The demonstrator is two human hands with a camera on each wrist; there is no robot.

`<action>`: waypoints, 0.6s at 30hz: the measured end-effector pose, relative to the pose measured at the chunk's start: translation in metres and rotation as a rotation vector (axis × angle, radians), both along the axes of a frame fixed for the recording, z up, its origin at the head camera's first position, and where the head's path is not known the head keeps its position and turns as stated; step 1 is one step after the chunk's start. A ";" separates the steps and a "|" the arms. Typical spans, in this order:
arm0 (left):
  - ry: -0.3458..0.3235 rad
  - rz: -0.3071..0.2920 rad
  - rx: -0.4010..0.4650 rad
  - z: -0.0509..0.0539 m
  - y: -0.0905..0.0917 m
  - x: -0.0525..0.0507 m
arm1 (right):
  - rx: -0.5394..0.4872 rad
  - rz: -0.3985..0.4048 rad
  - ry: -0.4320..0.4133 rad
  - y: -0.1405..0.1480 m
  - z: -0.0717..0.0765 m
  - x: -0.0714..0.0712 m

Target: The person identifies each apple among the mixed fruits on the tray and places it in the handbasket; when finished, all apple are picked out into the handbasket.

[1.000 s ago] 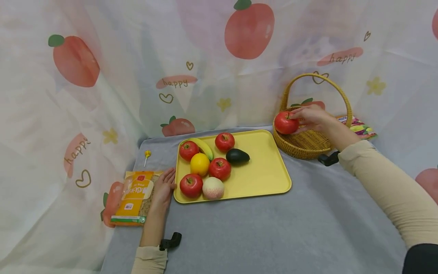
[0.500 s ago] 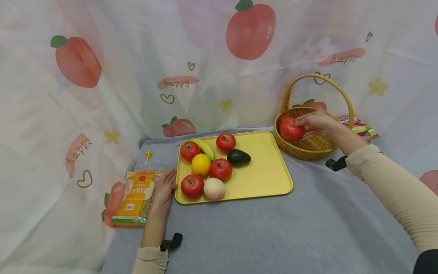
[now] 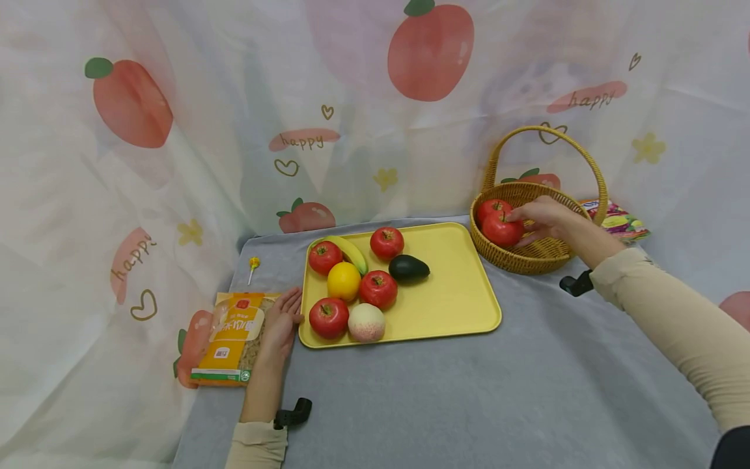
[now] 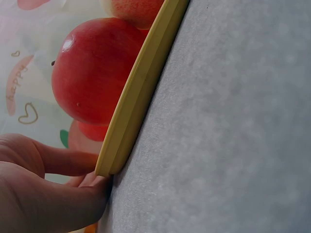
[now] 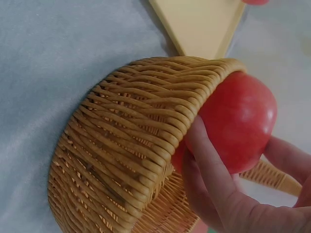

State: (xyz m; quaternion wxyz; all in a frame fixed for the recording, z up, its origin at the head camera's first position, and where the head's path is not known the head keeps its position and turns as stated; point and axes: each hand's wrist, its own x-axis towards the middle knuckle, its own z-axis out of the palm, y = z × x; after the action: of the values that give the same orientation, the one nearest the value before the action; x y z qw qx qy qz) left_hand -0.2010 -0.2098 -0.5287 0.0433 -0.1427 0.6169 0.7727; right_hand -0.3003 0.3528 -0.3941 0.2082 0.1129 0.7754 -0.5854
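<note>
Inside the wicker basket [image 3: 521,264], my right hand [image 3: 547,218] grips a red apple [image 3: 502,229] near the left rim. Another red apple [image 3: 491,208] lies right behind it in the basket. In the right wrist view, fingers and thumb hold the apple [image 5: 240,124] from its sides, beside the woven rim. My left hand [image 3: 281,322] is at the left edge of the yellow tray [image 3: 451,286]. In the left wrist view, the thumb lies over the tray's rim [image 4: 131,104] and the other fingers are against its underside.
The tray bears several red apples [image 3: 328,318], a banana [image 3: 351,254], a yellow round fruit [image 3: 343,282], an avocado [image 3: 408,268] and a pale peach [image 3: 366,323]. An orange food packet [image 3: 231,339] and a lollipop [image 3: 254,263] lie left. A colourful packet [image 3: 621,220] sits behind the basket.
My right hand has carried the apple from above the basket's left rim down and right into the basket, beside the other apple. The left hand has stayed at the tray.
</note>
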 end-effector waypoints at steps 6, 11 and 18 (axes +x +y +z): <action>-0.007 -0.012 0.018 0.002 -0.002 0.001 | 0.016 -0.014 -0.005 -0.004 -0.004 -0.003; 0.003 -0.007 0.017 0.005 -0.002 0.001 | 0.037 -0.014 0.007 -0.006 -0.007 -0.012; 0.009 -0.018 0.033 0.001 -0.002 0.001 | 0.039 -0.031 0.006 -0.003 -0.013 -0.024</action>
State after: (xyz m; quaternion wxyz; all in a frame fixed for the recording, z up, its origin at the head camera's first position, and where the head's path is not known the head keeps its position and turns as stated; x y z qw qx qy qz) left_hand -0.1999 -0.2116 -0.5274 0.0497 -0.1328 0.6054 0.7831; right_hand -0.3239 0.3496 -0.4074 0.1945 0.1273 0.7854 -0.5737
